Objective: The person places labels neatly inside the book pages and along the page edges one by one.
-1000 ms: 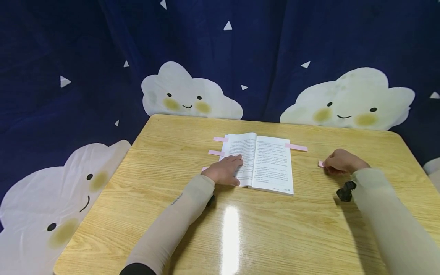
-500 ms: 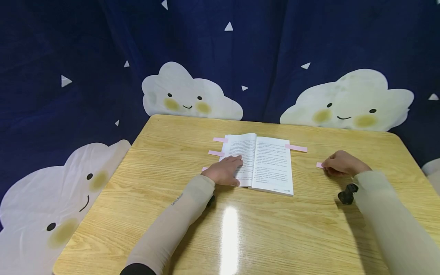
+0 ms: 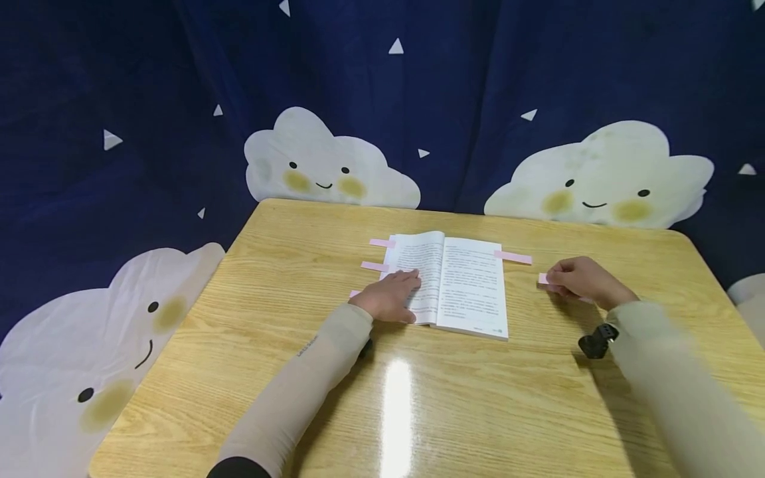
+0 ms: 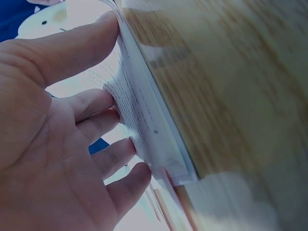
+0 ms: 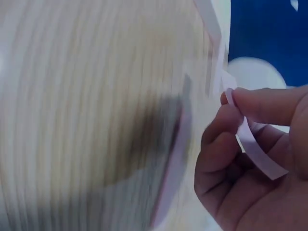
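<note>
An open book (image 3: pixel 472 285) lies on the wooden table. My left hand (image 3: pixel 388 297) rests on its left page, fingers spread and fairly straight; the left wrist view shows the fingertips and thumb on the printed page (image 4: pixel 130 91). To the right of the book, my right hand (image 3: pixel 586 280) pinches a thin pink paper strip (image 5: pixel 260 151) between thumb and fingers. The strip curves down into the palm, and its other end (image 3: pixel 543 279) points towards the book. Below the hand, another pink paper piece (image 5: pixel 169 178) lies on the table.
Pink tabs stick out from the book's left edge: an upper tab (image 3: pixel 380 243), a middle tab (image 3: pixel 372 266) and a lower tab (image 3: pixel 354 293) partly behind the hand. One pink tab (image 3: pixel 515 257) juts from the right edge. A dark blue cloud-print curtain (image 3: pixel 454 99) hangs behind the table (image 3: pixel 478 398).
My right hand has moved slightly left and up with the pink strip, nearer the book. More of the strip and a pink piece beneath now show. The left hand stays on the page.
</note>
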A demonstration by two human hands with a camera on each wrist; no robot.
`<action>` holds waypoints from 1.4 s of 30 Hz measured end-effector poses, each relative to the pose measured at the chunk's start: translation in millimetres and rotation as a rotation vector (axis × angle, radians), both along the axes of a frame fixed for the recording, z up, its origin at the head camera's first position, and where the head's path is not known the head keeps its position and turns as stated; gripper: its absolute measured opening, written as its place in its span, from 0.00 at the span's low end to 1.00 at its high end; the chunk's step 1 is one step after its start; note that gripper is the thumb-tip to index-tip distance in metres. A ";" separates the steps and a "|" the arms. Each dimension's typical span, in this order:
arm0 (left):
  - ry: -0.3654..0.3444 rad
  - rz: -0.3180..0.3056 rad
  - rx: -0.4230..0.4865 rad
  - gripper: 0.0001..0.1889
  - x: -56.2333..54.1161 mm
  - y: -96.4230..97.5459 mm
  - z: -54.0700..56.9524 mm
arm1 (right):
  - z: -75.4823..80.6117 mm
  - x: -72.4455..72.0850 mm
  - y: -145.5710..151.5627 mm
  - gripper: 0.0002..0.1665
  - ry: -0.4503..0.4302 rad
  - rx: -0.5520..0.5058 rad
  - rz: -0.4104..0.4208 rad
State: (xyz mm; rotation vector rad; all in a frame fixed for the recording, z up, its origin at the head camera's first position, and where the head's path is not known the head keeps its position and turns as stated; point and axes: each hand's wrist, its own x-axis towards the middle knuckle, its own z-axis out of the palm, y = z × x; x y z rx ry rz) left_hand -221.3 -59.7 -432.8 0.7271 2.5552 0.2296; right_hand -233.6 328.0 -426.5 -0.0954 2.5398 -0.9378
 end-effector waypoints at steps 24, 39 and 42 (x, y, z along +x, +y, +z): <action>-0.012 0.015 0.016 0.41 0.7 -1.2 0.6 | -20.4 -17.7 -59.1 0.17 0.023 0.065 -0.029; -0.014 0.016 0.014 0.40 1.0 -0.2 1.7 | -17.4 -19.4 -65.9 0.18 -0.033 0.078 -0.092; -0.015 0.018 0.012 0.40 0.6 0.0 1.4 | -17.8 -19.8 -67.0 0.17 -0.031 0.089 -0.092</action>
